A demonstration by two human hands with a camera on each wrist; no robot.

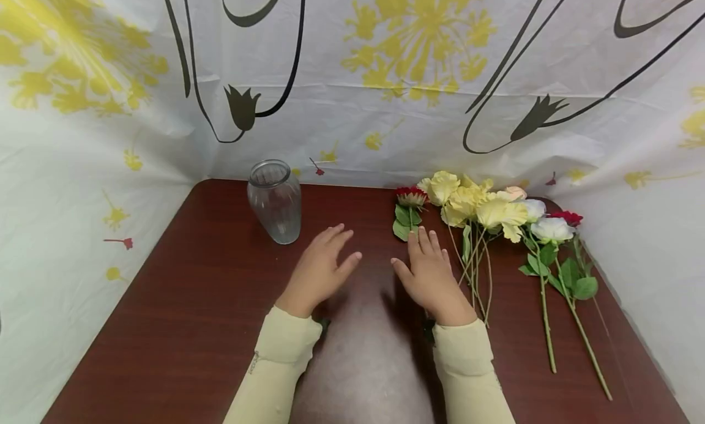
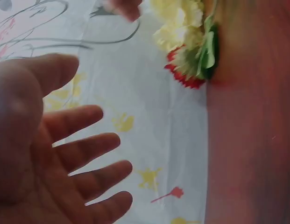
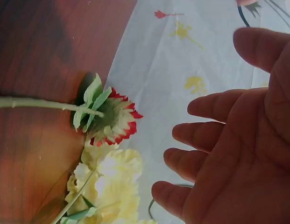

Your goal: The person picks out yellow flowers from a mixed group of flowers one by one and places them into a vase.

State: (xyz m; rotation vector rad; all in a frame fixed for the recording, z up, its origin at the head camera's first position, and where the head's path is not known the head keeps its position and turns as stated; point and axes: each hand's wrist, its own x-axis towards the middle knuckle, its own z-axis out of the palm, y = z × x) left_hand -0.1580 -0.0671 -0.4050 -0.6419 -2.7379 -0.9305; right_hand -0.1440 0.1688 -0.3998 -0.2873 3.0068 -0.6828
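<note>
My left hand (image 1: pixel 317 270) hovers over the middle of the table with its fingers spread, to the right of and nearer than a ribbed clear glass vase (image 1: pixel 278 207). The left palm (image 2: pixel 23 154) shows bare in the left wrist view. My right hand (image 1: pixel 432 277) is also over the table, fingers extended and holding nothing. Beyond its fingertips lies a red and cream flower (image 1: pixel 411 197) with green leaves; in the right wrist view its stem (image 3: pixel 37 103) runs out along the table. Yellow flowers (image 1: pixel 473 200) with thin stems lie right of that hand.
White roses (image 1: pixel 552 230) with long green stems lie at the table's right side, beside another red flower (image 1: pixel 567 218) and a peach bloom (image 1: pixel 516 193). A patterned white sheet (image 1: pixel 330 63) hangs along the back and sides of the dark red table (image 1: pixel 182 301).
</note>
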